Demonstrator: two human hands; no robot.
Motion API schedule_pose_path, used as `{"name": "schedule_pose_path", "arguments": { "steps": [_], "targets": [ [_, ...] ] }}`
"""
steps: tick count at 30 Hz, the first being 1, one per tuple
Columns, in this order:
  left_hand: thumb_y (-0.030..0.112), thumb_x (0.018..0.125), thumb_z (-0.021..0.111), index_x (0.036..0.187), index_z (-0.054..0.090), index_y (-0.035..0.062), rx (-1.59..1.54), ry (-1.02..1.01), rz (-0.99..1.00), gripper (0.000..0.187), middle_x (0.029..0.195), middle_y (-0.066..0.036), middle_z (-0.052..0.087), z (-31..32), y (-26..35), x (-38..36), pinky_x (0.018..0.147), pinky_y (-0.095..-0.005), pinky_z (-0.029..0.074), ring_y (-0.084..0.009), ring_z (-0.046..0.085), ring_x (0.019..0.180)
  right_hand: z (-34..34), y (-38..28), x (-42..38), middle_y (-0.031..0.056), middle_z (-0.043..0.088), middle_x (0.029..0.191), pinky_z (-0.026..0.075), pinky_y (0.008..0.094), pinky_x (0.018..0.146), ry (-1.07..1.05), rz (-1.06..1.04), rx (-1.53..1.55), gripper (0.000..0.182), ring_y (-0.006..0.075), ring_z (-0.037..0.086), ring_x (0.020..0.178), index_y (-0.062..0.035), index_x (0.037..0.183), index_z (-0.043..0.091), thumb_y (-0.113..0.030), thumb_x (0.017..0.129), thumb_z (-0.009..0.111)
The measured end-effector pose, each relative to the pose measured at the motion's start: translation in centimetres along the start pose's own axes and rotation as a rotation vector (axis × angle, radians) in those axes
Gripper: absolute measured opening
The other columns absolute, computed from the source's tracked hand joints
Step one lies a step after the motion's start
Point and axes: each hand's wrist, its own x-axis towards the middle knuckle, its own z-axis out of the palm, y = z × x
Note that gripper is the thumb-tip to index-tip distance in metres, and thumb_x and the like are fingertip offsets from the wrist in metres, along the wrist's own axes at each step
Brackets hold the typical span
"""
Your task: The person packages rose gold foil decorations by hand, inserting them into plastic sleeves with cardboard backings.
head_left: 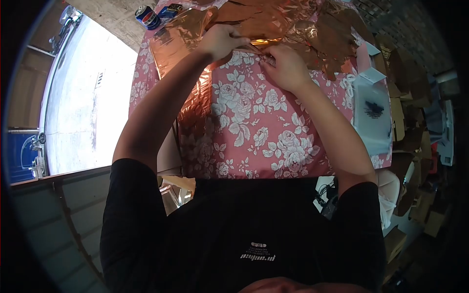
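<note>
Shiny copper-coloured foil lies crumpled across the far part of the table. My left hand is closed, its thumb and fingers pinching the near edge of the foil. Just to its right, my right hand is also closed in a pinch on the same edge, where a narrow folded bit runs between the two hands. Both hands partly hide what the fingertips grip. More foil hangs down in a fringed strip below my left forearm.
A pink floral tablecloth covers the table. At the far left stand a blue drink can and a small blue pack. To the right are a white open box and a clear plastic bag with dark pieces. Cardboard boxes lie beyond.
</note>
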Motion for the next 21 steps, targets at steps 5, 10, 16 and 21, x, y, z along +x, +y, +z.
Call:
{"name": "schedule_pose_path", "arguments": {
  "steps": [5,10,16,21],
  "targets": [
    [0.031,0.101,0.08,0.109,0.077,-0.0026,-0.226,0.071,0.079,0.035,0.088,-0.008,0.075,1.2,-4.3,2.0,0.059,-0.0318,0.053,-0.0127,0.066,0.065,0.3,0.5,0.6,0.0192,0.071,0.125,0.054,0.0471,0.104,0.113,-0.193,-0.13,0.043,0.0398,0.065,0.121,-0.0004,0.124,0.072,-0.025,0.09,0.082],
    [0.036,0.097,0.083,0.115,0.077,-0.0027,-0.022,0.081,0.057,0.043,0.092,-0.008,0.076,-0.8,-1.4,1.2,0.068,-0.031,0.055,-0.014,0.068,0.073,1.7,1.3,1.6,0.0191,0.069,0.124,0.052,0.0479,0.106,0.003,-0.235,-0.062,0.042,0.0396,0.064,0.12,0.0005,0.119,0.071,-0.029,0.092,0.081],
    [0.035,0.098,0.08,0.118,0.077,-0.0012,0.149,0.311,0.151,0.042,0.097,-0.016,0.078,-4.1,1.9,4.3,0.079,-0.0401,0.058,-0.0263,0.075,0.087,2.5,1.0,0.8,0.0173,0.067,0.127,0.048,0.0482,0.112,0.009,-0.191,-0.156,0.044,0.0378,0.062,0.126,-0.0021,0.122,0.067,-0.035,0.095,0.077],
    [0.029,0.096,0.079,0.109,0.082,0.0039,-0.267,0.373,0.386,0.028,0.093,-0.021,0.08,-11.7,5.5,8.1,0.076,-0.0426,0.059,-0.0326,0.079,0.085,2.8,1.2,0.7,0.0178,0.065,0.135,0.045,0.049,0.115,0.052,-0.19,-0.145,0.046,0.0384,0.06,0.13,-0.0031,0.128,0.066,-0.037,0.098,0.073]
  ]
}}
